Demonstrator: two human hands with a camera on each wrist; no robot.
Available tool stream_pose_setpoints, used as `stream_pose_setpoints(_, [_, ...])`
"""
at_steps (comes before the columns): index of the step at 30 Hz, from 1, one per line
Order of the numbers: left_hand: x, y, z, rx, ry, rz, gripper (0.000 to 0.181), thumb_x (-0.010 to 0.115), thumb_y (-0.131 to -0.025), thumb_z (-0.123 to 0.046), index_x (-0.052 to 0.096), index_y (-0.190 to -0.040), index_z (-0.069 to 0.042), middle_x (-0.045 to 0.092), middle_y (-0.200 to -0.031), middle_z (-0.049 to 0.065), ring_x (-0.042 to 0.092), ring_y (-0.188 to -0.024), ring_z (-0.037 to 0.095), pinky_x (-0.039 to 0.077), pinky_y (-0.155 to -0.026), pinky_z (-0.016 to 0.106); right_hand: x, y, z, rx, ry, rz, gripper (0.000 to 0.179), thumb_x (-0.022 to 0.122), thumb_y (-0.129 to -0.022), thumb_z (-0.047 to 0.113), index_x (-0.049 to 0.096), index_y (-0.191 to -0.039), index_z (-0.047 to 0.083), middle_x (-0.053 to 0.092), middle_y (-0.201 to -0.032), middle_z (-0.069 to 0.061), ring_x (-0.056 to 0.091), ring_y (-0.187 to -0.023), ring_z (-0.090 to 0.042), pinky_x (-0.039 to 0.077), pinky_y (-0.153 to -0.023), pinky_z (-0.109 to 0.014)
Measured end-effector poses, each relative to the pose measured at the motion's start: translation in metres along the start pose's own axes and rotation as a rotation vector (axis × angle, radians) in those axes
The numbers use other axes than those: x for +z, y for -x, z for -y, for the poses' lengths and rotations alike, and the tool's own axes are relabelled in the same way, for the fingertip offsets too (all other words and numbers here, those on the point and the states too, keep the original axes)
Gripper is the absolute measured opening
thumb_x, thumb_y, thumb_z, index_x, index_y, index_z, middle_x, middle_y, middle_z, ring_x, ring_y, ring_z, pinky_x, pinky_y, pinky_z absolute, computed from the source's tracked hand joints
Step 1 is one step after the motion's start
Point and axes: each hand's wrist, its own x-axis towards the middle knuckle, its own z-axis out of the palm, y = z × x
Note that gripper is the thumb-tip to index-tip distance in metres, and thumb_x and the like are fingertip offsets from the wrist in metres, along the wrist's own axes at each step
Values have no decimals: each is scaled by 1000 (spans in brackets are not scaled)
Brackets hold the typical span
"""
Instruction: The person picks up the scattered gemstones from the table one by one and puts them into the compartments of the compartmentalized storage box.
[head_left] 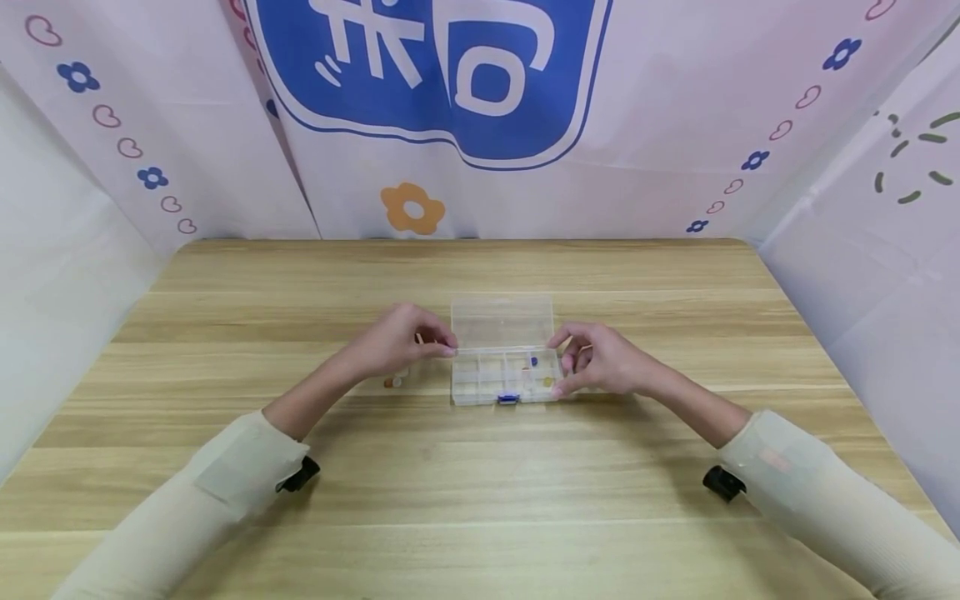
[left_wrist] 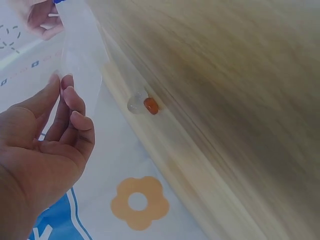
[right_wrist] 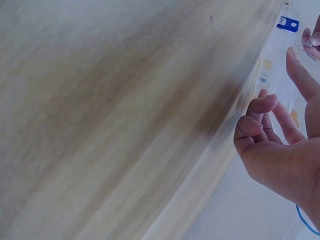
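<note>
A clear compartment box (head_left: 491,377) stands on the table with its lid (head_left: 502,322) raised at the back and a blue latch (head_left: 508,399) at the front. My left hand (head_left: 412,340) pinches at the box's left rear corner, thumb and fingertips close together. On the other side my right hand (head_left: 603,360) grips the right end, index finger near the hinge and thumb at the front corner; its other fingers are curled. In the right compartments lie a dark blue bead (head_left: 534,362) and a yellow bead (head_left: 548,381). An orange bead (left_wrist: 151,105) lies beside a clear bead (left_wrist: 135,103) left of the box.
The wood-grain table (head_left: 480,500) ends at a white printed curtain (head_left: 652,142) behind and at the sides. Black wrist cameras (head_left: 298,474) hang under both sleeves.
</note>
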Motion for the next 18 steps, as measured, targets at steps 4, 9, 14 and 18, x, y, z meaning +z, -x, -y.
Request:
stream_pose_setpoints(4, [2, -4, -3, -3, 1, 13, 6, 74, -95, -4, 80, -95, -2, 77, -92, 6, 67, -81, 17, 54, -73, 31, 0, 0, 0, 1, -1, 1, 58, 91, -75, -2, 60, -123, -8, 62, -87, -14, 57, -72, -20, 51, -64, -24])
stream_pose_setpoints(9, [5, -8, -6, 11, 11, 30, 7, 73, -96, -5, 79, -97, -1, 77, -93, 6, 68, -83, 21, 55, -74, 32, 0, 0, -1, 1, -4, 3, 58, 91, -75, -1, 59, -124, -8, 62, -88, -15, 57, -72, -20, 51, -64, -24])
stream_pose_setpoints(14, [9, -13, -9, 19, 11, 30, 6, 74, -96, -5, 79, -96, -2, 77, -92, 4, 67, -82, 15, 55, -75, 32, 0, -1, -1, 7, -5, 0, 59, 91, -75, -2, 60, -124, -8, 62, -88, -14, 57, -71, -20, 50, -64, -24])
stream_pose_setpoints(18, [10, -17, -13, 16, 5, 44, 4, 75, -95, -5, 78, -95, -2, 76, -90, 3, 67, -81, 15, 56, -74, 31, -1, -1, -1, 10, -6, -1, 58, 91, -75, -2, 60, -124, -8, 62, -88, -14, 57, -71, -20, 51, -64, -24])
